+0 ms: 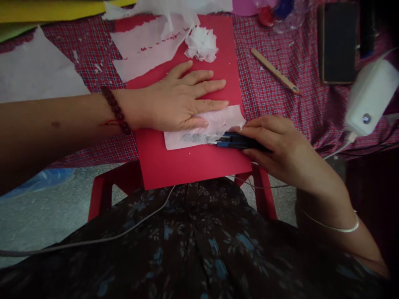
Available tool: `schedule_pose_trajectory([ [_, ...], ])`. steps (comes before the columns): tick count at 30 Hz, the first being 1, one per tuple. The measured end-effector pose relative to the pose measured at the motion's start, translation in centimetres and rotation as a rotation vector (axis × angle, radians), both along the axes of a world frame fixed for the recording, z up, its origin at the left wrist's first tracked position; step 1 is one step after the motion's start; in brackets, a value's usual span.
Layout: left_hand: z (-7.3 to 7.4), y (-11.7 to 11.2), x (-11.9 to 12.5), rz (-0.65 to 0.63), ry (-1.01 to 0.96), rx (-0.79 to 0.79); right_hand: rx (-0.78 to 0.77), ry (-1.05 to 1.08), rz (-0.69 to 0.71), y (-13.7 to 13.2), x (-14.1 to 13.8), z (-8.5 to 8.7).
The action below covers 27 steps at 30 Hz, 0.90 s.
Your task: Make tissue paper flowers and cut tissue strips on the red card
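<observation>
My left hand lies flat with spread fingers on a red sheet. Its thumb and nearest fingers press on a small, thin white paper piece with rough edges. A dark grey patch shows on or through this paper. In my closed right hand is a black-and-blue hand tool with a metal part at its front. That end meets the paper's lower edge; its exact kind is unclear. Beyond my left fingertips sits a crumpled white paper rosette on the red sheet.
Torn white paper overlaps the red sheet's far left. To the right lie a pencil, a dark phone and a white device with a cable. A checked cloth covers the table. A red stool stands below.
</observation>
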State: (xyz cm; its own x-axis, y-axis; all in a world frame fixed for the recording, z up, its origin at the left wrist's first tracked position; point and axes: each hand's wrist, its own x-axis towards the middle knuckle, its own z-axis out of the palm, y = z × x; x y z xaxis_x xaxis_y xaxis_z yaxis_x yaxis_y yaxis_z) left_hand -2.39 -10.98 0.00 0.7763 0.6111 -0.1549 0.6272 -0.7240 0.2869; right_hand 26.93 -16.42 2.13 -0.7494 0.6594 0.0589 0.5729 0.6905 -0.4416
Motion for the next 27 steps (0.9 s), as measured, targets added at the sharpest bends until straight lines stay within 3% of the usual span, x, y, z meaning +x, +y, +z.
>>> schedule_pose_trajectory([
  [6, -0.2, -0.1, -0.1, -0.012, -0.012, 0.052, 0.055, -0.016, 0.048, -0.2, -0.4, -0.2],
  [14, 0.0, -0.3, -0.1, -0.013, -0.02, 0.064, 0.035, -0.003, -0.02, -2.4, 2.0, 0.0],
  [22, 0.4, -0.1, -1.0, 0.035, -0.132, 0.016, 0.033, 0.008, -0.009, -2.2, 2.0, -0.3],
  [27, -0.4, -0.1, -1.6, 0.061, -0.048, 0.093, 0.04, 0.013, -0.017, -2.1, 2.0, -0.3],
])
